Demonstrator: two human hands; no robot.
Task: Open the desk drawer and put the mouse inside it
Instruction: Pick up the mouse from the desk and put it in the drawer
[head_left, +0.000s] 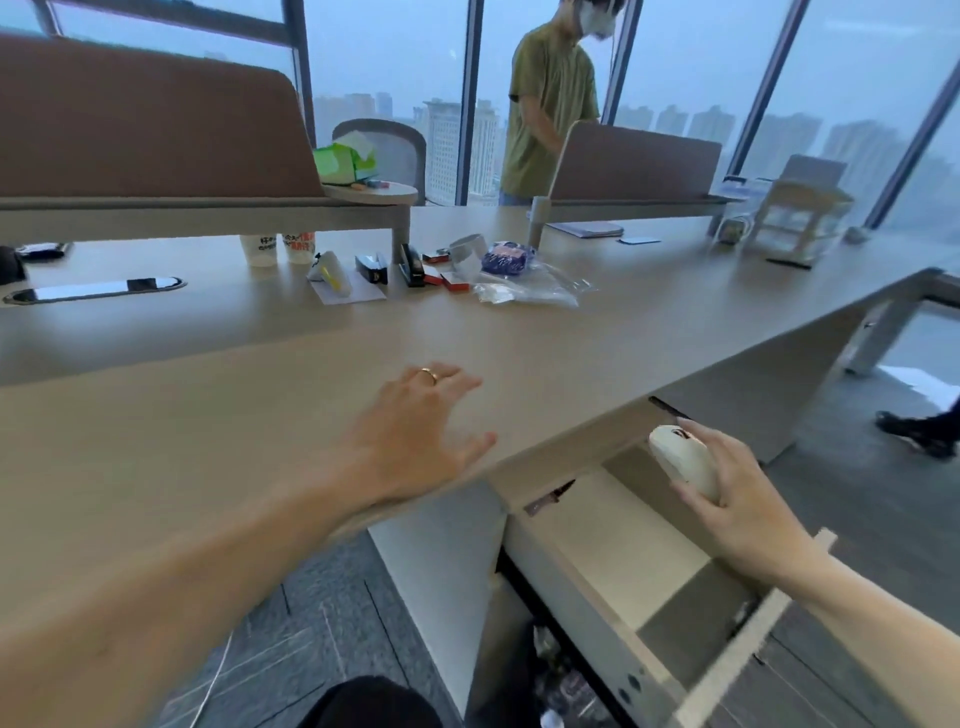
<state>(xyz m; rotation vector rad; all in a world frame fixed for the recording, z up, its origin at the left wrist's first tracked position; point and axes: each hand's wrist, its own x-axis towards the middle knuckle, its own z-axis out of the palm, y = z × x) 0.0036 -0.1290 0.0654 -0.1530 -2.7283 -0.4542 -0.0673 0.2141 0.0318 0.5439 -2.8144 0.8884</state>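
The desk drawer (613, 545) is already pulled out. The right hand (737, 499) grips the white mouse (683, 460) above the drawer's back part, just below the tabletop (260, 415) edge. The left hand (421, 421) lies spread flat on the tabletop. I would lower the mouse straight down onto the bare drawer floor, keeping the knuckles clear of the overhanging edge.

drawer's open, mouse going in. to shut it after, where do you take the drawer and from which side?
Best bet: the drawer front panel, the pale strip at its near end, taken along the top edge from the person's side. It is pulled fully out, so that panel is the nearest part and faces the push direction. No handle is visible. The left hand lies flat on the desk and is free; the right hand has its grip on the mouse.
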